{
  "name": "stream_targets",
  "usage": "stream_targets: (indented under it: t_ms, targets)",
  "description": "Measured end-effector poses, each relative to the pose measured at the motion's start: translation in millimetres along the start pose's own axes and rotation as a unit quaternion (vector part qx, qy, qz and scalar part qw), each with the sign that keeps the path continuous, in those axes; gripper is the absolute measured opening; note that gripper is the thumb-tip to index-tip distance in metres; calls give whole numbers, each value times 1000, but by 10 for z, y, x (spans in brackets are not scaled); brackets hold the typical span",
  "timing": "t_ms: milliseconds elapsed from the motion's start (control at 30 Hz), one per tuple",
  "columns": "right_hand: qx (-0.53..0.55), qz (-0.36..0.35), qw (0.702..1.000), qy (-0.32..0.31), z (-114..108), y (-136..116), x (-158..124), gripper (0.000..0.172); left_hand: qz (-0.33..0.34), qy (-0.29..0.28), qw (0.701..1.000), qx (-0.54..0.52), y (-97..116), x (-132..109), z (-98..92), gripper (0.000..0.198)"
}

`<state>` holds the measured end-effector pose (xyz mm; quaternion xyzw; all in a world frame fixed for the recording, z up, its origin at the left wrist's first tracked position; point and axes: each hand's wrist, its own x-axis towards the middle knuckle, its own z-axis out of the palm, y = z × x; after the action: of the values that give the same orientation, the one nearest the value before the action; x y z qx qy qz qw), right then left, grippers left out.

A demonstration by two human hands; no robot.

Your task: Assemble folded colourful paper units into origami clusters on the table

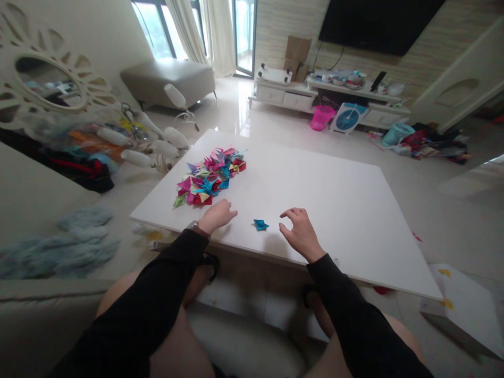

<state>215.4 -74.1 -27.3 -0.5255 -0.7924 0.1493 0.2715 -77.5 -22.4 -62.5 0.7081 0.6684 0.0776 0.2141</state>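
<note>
On the near edge of a white table (334,199), a small blue folded paper piece (260,224) lies alone, between the person's two hands. The left hand (217,216) rests palm down on the tabletop just left of the piece, its fingers loosely together and pointing right, holding nothing. The right hand (300,232) hovers just right of the piece, fingers spread and curled, thumb apart from the rest, also empty and not touching the paper. Both arms wear black sleeves. Farther back on the left part of the table lies a pile of folded paper pieces (210,178) in pink, red, blue, green and yellow, well apart from the single blue one. Beyond the table, on the far floor, stand a pink basket (322,116) and a small fan (347,118) before a low white cabinet (287,97).
</note>
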Motion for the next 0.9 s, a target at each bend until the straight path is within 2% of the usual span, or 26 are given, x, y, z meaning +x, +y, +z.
stream_targets:
  t_ms: [67,133,200,267,400,600,767,833,900]
  targets:
    - [17,8,1000,6,-80,20,-31,11,104,14,992,-72,250,-8,16,29]
    - [47,22,999,14,-145,32,-43,12,210,36,965,-152,534,-44,33,30]
    - [87,40,995,27,-196,37,-36,15,279,44,942,-179,808,-98,51,34]
    - [119,49,991,43,-232,40,-19,22,318,44,930,-181,1030,-151,69,38]
    - [122,43,990,62,-282,64,-8,34,349,56,917,-185,1275,-209,105,38]
    - [151,42,986,51,-335,83,-84,40,373,51,899,-222,1367,-281,126,40]
    - [200,24,979,40,-349,4,-103,21,378,49,895,-231,1354,-360,143,39]
    - [218,24,975,45,-344,-32,-88,16,375,77,887,-257,1344,-375,139,33]
    - [237,30,969,57,-329,-59,-66,14,341,127,878,-311,1334,-370,116,25]
